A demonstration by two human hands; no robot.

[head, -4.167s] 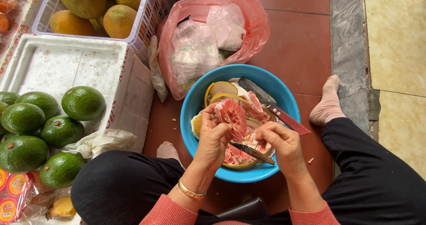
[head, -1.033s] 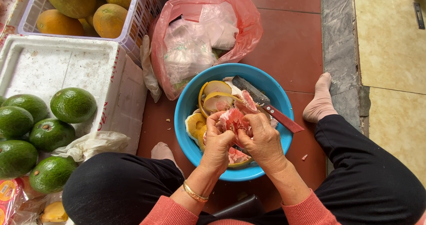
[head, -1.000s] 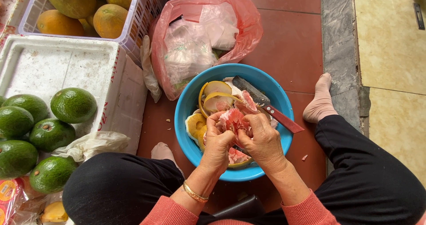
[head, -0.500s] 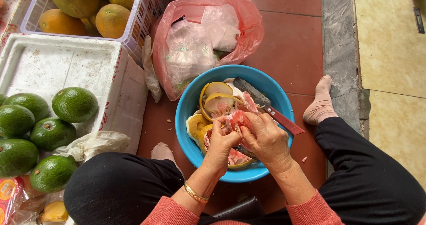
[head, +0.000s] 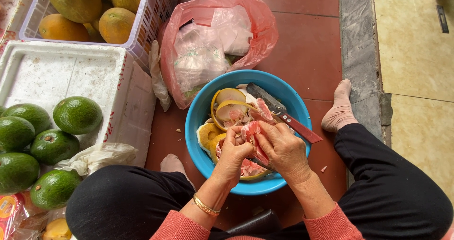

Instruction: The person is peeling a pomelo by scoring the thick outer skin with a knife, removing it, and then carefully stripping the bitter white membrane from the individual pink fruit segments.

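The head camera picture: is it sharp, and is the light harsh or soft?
Head view: soft, even daylight, with only faint shadows under the blue bowl; no strong glare; the left hand and right hand on the pink fruit look sharp; the edges bend slightly, as with a wide lens.

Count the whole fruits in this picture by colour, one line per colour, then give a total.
Green fruits beside the white foam box: 6 in view, some cut off by the frame edge.
Yellow-orange fruits in the white basket: 4 in view.
Total: 10 whole fruits.
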